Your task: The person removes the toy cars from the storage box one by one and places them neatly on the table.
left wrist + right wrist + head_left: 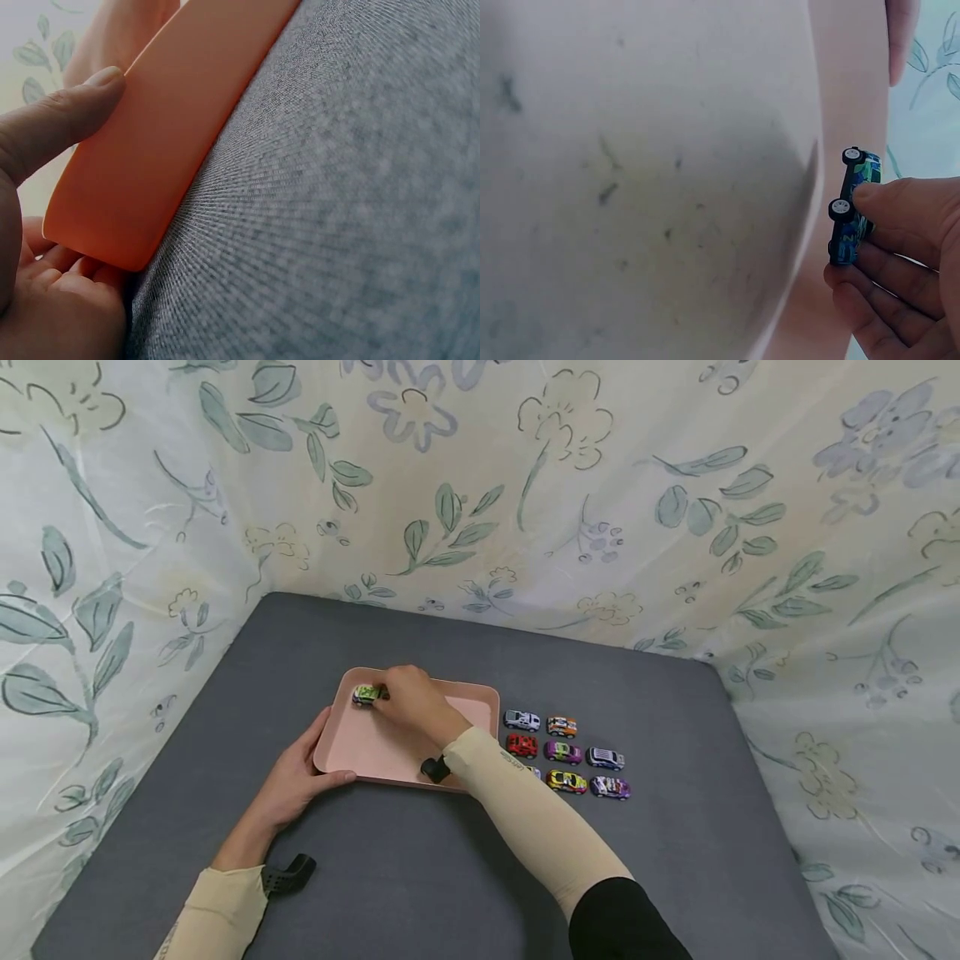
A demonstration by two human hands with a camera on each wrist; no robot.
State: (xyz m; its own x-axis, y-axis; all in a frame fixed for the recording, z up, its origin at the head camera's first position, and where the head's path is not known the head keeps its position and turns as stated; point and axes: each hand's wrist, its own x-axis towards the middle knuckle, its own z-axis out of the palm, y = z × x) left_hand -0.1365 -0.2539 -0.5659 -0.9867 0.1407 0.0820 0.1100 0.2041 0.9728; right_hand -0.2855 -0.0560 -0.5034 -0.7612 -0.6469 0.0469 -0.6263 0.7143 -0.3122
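Note:
My right hand (412, 697) pinches a small green toy car (365, 695) between thumb and fingers, over the back left corner of a pink tray (390, 743). In the right wrist view the toy car (855, 202) shows dark wheels and blue-green sides, with the thumb of the hand (907, 262) on it. The left hand (288, 781) grips the tray's front left corner. Up close in the left wrist view, that hand's thumb (82, 105) lies along the tray wall (150, 157) and its other fingers reach round the corner.
Right of the tray, several toy cars stand in rows, among them a red car (522, 744), an orange car (562, 727) and a yellow car (566, 782). One is partly hidden behind the right forearm. A grey cloth (405, 877) covers the table; floral curtains (465, 485) surround it.

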